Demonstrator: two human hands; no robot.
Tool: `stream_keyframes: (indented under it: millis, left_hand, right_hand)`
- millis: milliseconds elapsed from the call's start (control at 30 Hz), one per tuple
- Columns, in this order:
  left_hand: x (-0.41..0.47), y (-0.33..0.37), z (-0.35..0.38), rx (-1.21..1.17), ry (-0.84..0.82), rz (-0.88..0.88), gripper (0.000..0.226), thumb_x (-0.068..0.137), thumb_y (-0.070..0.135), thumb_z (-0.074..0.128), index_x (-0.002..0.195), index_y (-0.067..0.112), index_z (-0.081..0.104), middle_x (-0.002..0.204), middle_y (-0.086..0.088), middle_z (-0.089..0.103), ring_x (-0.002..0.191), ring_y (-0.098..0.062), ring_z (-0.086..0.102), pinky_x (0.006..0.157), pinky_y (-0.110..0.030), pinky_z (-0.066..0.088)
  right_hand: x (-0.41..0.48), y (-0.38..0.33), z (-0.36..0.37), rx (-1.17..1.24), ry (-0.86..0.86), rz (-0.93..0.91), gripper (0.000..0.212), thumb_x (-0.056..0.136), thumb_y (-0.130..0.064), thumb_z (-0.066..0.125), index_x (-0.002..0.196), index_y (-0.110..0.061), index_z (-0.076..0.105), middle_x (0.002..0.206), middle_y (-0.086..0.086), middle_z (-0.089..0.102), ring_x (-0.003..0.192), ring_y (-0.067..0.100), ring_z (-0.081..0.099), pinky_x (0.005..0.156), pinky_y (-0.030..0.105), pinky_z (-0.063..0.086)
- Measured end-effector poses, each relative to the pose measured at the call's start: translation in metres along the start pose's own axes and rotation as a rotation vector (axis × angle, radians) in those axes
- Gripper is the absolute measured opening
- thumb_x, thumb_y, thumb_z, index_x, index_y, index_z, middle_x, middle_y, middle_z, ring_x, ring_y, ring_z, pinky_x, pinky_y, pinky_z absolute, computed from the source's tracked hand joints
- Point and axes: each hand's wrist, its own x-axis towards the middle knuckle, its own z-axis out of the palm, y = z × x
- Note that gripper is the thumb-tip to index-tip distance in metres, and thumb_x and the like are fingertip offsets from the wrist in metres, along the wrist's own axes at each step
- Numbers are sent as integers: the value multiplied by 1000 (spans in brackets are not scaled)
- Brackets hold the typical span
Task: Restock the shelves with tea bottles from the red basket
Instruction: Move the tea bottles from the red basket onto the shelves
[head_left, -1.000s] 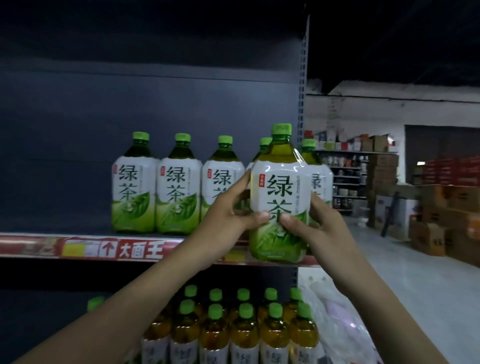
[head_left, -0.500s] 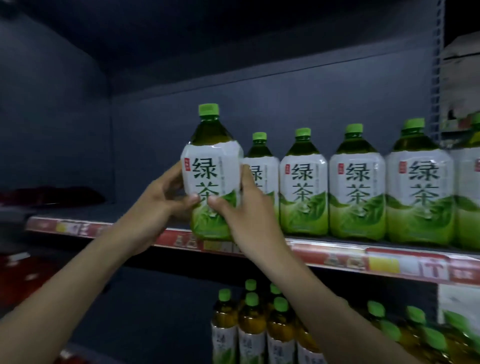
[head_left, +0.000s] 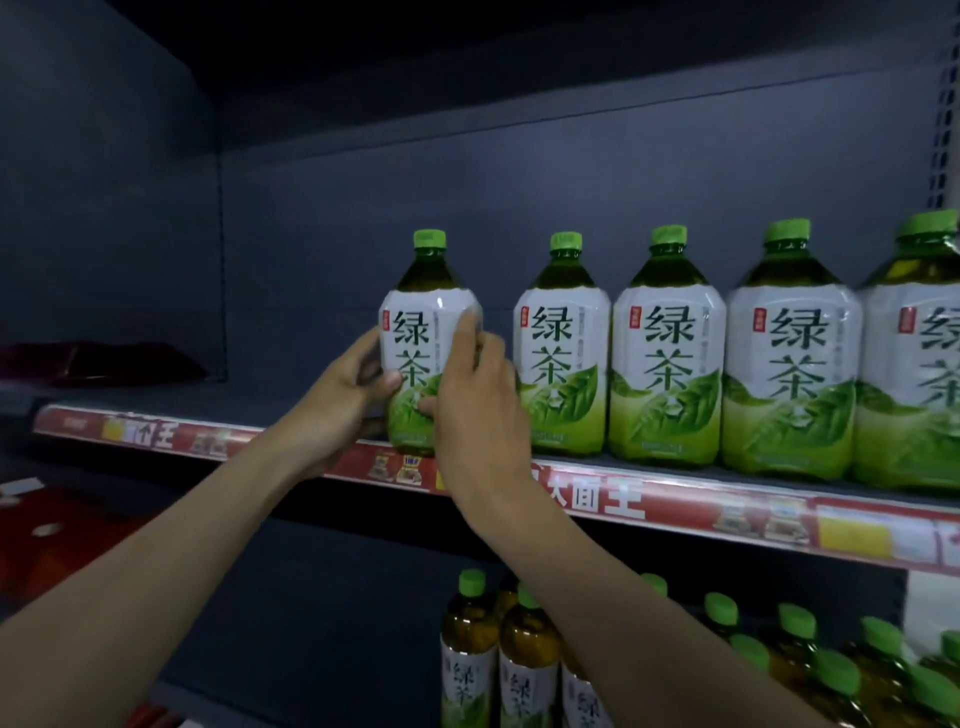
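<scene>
Since the earlier frame, the green tea bottle (head_left: 415, 332) has come down from above the shelf lip to shelf level. It now shows a gap to the neighbouring bottle (head_left: 563, 358) instead of overlapping it.

Current state: the bottle is upright at frame centre, at the left end of the row on the upper shelf (head_left: 597, 501). The left hand (head_left: 348, 395) grips its left side, thumb on the label. The right hand (head_left: 478, 400) grips its right side, fingers high on the label. Whether the base already bears on the shelf cannot be told; the hands partly cover it.

Procedure, as judged:
1. Seat the base fully behind the red price strip.
2. Slide the bottle toward frame right until it is just beside its neighbour.
3. Keep the label facing forward.
4. Release only when the shelf carries the weight; an overhanging base may tip.
</scene>
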Motion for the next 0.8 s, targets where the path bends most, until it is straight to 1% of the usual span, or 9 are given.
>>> stream_keyframes:
  millis: [100, 200, 267, 400, 567, 633, 667, 733, 800]
  left_hand:
    - [8, -1, 13, -9, 6, -22, 49, 101, 5, 42, 144, 28, 38, 125, 5, 63, 105, -15, 64, 70, -31, 56]
    - [13, 0, 30, -17, 12, -18, 54, 100, -1, 41, 146, 24, 34, 134, -1, 55, 117, -18, 56, 86, -33, 54]
    - [16, -4, 38, -6, 14, -14, 54, 100, -2, 40, 147, 24, 32, 139, -3, 53, 124, -18, 53, 94, -36, 51]
    - [21, -14, 42, 55, 28, 13, 51, 101, 2, 40, 146, 23, 31, 140, 0, 52, 125, -10, 50, 88, -18, 48]
    - [16, -13, 42, 112, 34, 32, 48, 101, 4, 41, 145, 22, 34, 130, 8, 54, 114, -1, 53, 88, -16, 46]
    - [5, -13, 37, 220, 29, 47, 48, 101, 7, 44, 145, 22, 37, 132, 8, 54, 113, 2, 53, 100, -25, 45]
    - [-6, -15, 32, 320, 25, 69, 48, 100, 9, 46, 146, 22, 38, 136, 7, 53, 119, -2, 52, 106, -28, 41]
    - [-38, -22, 14, 610, 62, 132, 50, 99, 14, 49, 147, 18, 36, 143, -2, 49, 129, -15, 47, 108, -28, 35]
    - [-81, -31, -7, 885, 81, 188, 53, 96, 14, 49, 147, 11, 36, 144, -12, 48, 129, -29, 47, 105, -33, 37]
  right_hand:
    - [6, 4, -7, -92, -47, -48, 83, 91, -7, 61, 155, -16, 8, 143, 17, 29, 122, 29, 43, 77, 36, 50]
    - [6, 11, -16, -187, -95, -59, 77, 87, 1, 58, 152, -11, 18, 141, 15, 28, 128, 28, 37, 74, 34, 48]
    - [2, 18, -18, -212, -124, -41, 82, 83, 4, 62, 151, -12, 19, 139, 13, 28, 125, 28, 39, 69, 32, 41]
    - [-1, 27, -21, -227, -144, -38, 90, 79, 4, 68, 152, -15, 18, 139, 12, 27, 123, 27, 41, 67, 31, 36]
    - [-3, 27, -17, -226, -117, -59, 77, 82, 1, 66, 147, -15, 27, 136, 11, 30, 121, 26, 42, 67, 29, 36]
    - [-10, 25, -15, -221, -107, -73, 68, 85, -3, 64, 144, -15, 32, 135, 11, 32, 121, 26, 41, 68, 29, 37]
    - [-15, 22, -14, -212, -105, -82, 63, 85, -7, 63, 142, -15, 35, 134, 11, 33, 121, 27, 41, 69, 29, 38]
    - [-30, 11, -6, -183, -122, -122, 56, 85, -15, 63, 137, -15, 42, 135, 12, 36, 121, 27, 42, 74, 31, 43]
    - [-53, -7, 8, -132, -121, -194, 49, 84, -17, 63, 132, -15, 50, 134, 13, 42, 118, 29, 46, 75, 35, 48]
